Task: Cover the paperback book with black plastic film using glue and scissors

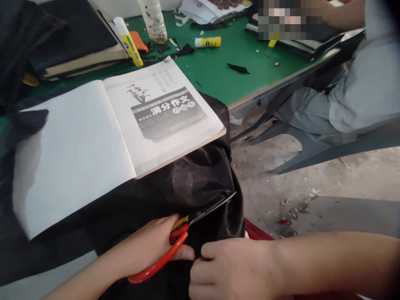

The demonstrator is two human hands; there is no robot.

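Note:
Red-handled scissors (159,261) lie under and beside my left hand (156,241), whose fingers wrap round the handle area; the thumb shows below it. The blades point up and right over black fabric (200,175). My right hand (231,268) is closed with curled fingers at the bottom centre, close to my left thumb; what it grips, if anything, is hidden against the fabric. Above both hands, an open book (162,121) with a printed title page lies on the fabric, its white cover leaf (71,154) spread to the left.
On the green table (212,68) are two glue sticks (208,42), a plastic bottle (153,21), black scraps and an orange object. A thick black-covered book (71,37) is at upper left. Another person in grey clothing (365,83) sits at right beside a grey chair (312,152).

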